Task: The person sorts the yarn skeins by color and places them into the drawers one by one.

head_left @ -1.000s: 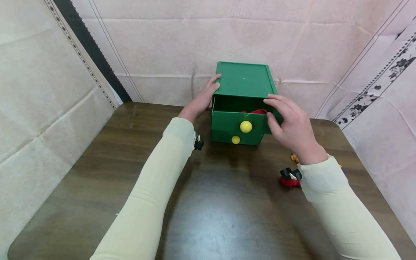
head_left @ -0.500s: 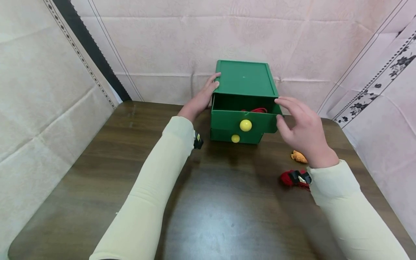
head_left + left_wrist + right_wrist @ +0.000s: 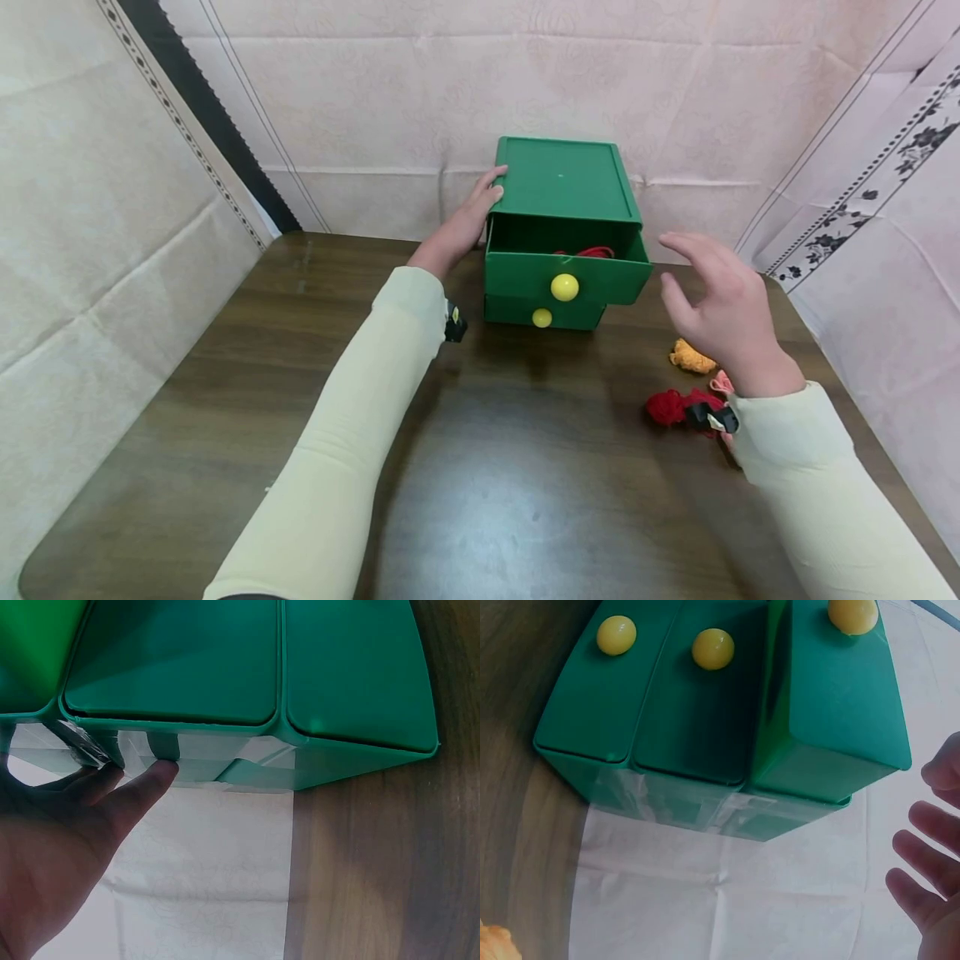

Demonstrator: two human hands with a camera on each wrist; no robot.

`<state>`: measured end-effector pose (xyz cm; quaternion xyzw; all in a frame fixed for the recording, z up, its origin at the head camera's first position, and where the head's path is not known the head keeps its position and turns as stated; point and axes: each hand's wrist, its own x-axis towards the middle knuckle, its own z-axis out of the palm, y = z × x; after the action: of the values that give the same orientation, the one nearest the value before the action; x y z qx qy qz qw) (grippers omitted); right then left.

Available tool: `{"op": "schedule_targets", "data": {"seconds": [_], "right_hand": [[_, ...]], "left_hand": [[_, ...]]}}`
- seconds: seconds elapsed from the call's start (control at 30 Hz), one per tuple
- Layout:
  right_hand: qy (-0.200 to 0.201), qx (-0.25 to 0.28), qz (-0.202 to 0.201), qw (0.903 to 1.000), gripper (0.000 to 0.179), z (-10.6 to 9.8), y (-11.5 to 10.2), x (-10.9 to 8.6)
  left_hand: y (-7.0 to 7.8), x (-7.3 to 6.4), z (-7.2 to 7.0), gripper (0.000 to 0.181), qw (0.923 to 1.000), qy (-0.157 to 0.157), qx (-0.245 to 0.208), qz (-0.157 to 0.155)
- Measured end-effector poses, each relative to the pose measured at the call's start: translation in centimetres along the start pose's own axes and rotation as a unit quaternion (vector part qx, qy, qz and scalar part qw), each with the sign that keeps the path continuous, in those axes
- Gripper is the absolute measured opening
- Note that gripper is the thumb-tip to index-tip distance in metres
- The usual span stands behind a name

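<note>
A green drawer cabinet (image 3: 566, 177) with yellow knobs stands at the back of the table. Its top drawer (image 3: 517, 273) is pulled out, and red yarn (image 3: 597, 252) shows inside. My left hand (image 3: 467, 223) rests against the cabinet's left side near the top. In the left wrist view, fingertips touch the taped side panel (image 3: 259, 754). To the right of the drawer, my right hand (image 3: 723, 312) hovers with nothing in it, thumb and fingers spread apart. The right wrist view shows its fingers (image 3: 926, 859) apart from the top drawer's corner.
Bundles of yarn lie on the table under and beside the right wrist: orange (image 3: 692, 357), red (image 3: 665, 407) and pink (image 3: 722, 382). A pale cloth (image 3: 360, 92) hangs right behind the cabinet. The wooden table (image 3: 480, 467) extends toward the front.
My right hand has moved right, off the drawer's right edge, uncovering more of the orange, red and pink yarn. The left hand stays on the cabinet, and the drawer remains pulled out.
</note>
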<state>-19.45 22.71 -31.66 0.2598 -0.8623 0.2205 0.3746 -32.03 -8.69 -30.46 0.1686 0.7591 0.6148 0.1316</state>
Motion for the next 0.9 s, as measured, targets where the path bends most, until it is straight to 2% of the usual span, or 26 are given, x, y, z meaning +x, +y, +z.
{"op": "schedule_targets", "data": {"seconds": [0.37, 0.73, 0.9], "right_hand": [[0.0, -0.003, 0.015, 0.9999, 0.04, -0.2, 0.5, -0.8], [-0.051, -0.022, 0.045, 0.9974, 0.041, -1.0, 1.0, -2.1], [-0.087, -0.023, 0.071, 0.9934, 0.042, -1.4, 1.1, -2.9]], "left_hand": [[-0.1, 0.2, -0.2, 0.052, 1.0, -0.005, -0.003, -0.005], [0.1, 0.2, -0.2, 0.053, 0.9998, -0.003, -0.013, -0.012], [0.3, 0.0, 0.1, 0.052, 0.9998, 0.007, -0.015, -0.011]]}}
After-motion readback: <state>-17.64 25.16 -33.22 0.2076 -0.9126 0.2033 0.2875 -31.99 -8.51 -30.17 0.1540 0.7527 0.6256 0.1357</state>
